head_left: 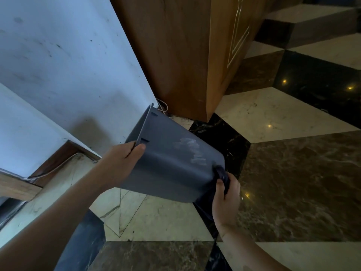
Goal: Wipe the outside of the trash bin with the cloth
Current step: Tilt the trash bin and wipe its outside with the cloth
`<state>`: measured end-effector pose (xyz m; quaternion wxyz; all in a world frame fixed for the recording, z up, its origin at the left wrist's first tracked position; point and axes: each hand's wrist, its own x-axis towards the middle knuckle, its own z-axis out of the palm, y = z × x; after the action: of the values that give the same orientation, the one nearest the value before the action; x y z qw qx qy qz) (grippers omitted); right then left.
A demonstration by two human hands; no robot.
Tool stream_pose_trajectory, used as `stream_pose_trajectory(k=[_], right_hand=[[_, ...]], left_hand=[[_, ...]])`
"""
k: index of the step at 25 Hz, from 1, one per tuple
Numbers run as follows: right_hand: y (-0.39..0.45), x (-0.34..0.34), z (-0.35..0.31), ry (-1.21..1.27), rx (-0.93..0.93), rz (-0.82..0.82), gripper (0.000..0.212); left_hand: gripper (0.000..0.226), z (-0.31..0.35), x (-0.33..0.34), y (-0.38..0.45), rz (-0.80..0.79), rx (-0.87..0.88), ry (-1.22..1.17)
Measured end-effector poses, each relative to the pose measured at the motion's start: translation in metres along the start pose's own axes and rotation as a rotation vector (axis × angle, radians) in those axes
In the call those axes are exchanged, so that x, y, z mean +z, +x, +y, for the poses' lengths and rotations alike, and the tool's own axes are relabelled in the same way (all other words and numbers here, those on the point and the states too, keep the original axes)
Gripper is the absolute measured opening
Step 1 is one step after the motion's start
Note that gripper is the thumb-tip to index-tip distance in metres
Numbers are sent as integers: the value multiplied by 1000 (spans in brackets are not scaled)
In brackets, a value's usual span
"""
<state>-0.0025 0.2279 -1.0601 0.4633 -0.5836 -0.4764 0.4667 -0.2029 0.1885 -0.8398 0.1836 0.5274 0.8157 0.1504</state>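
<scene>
A grey plastic trash bin [172, 159] is held tipped on its side above the floor, its open rim toward the wall at the upper left and its base toward the lower right. Whitish smears mark its upper side near the base. My left hand [121, 163] grips the rim, thumb on the outside. My right hand [226, 196] holds a dark blue cloth [221, 176] pressed against the bin's base corner; part of the cloth hangs below the bin.
A white scuffed wall [68, 65] stands at the left with a wooden skirting [58, 159]. A wooden cabinet [185, 55] rises behind the bin, with a thin cable [163, 106] at its foot. The patterned marble floor [293, 182] spreads to the right and below.
</scene>
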Motion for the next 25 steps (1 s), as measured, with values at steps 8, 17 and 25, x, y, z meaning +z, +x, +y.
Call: stream_pose_trajectory(k=[8, 17, 25], right_hand=[[3, -1, 3, -92, -88, -72, 35], [-15, -3, -68, -62, -385, 9, 40], [-43, 33, -107, -66, -647, -264, 43]], left_hand=[[48, 14, 17, 3, 285, -96, -35], [45, 25, 34, -2, 380, -72, -9], [49, 46, 62, -25, 351, -44, -205]])
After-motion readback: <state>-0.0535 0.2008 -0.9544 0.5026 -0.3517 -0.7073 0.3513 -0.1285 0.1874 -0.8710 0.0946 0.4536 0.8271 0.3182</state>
